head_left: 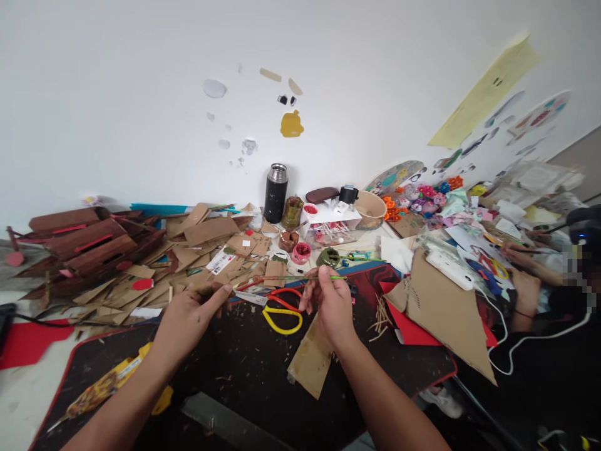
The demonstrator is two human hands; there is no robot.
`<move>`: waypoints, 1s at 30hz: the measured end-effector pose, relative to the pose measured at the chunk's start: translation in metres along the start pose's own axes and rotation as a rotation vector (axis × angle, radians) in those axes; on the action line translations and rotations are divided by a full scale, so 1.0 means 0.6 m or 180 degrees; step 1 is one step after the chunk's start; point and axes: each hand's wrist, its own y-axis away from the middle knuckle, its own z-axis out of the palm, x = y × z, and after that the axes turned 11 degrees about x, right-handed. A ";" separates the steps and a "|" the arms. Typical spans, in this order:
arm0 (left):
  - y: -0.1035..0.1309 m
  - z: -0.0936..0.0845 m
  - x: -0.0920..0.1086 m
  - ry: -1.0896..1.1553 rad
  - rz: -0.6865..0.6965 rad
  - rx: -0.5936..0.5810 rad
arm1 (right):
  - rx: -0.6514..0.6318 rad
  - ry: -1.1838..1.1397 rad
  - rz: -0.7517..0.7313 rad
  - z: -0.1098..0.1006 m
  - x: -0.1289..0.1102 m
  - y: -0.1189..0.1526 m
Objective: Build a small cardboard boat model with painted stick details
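Observation:
My right hand is closed around a thin paintbrush, its green handle end to the right and its reddish-brown end pointing left. Opposite it, my left hand is closed in a pinch; what lies between its fingers is hidden. Scissors with red and yellow handles lie between my hands, blades toward my left fingertips. Below my right hand rests a strip of brown cardboard. Beyond the hands stand open paint pots: a brown one, a red one and a green one.
Cardboard scraps and brown-painted models crowd the left. A black flask stands against the wall. A yellow hot glue gun lies on the dark mat. Another person's hand is at the right, past a cardboard sheet.

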 end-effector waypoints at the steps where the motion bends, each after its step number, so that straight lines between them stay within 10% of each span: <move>1: -0.001 0.001 -0.001 -0.0010 0.0003 -0.0002 | -0.0031 -0.0012 -0.0001 -0.001 -0.001 0.001; 30: -0.001 0.000 -0.003 0.0331 0.0004 -0.0182 | 0.0132 -0.0131 0.0074 -0.001 -0.001 -0.004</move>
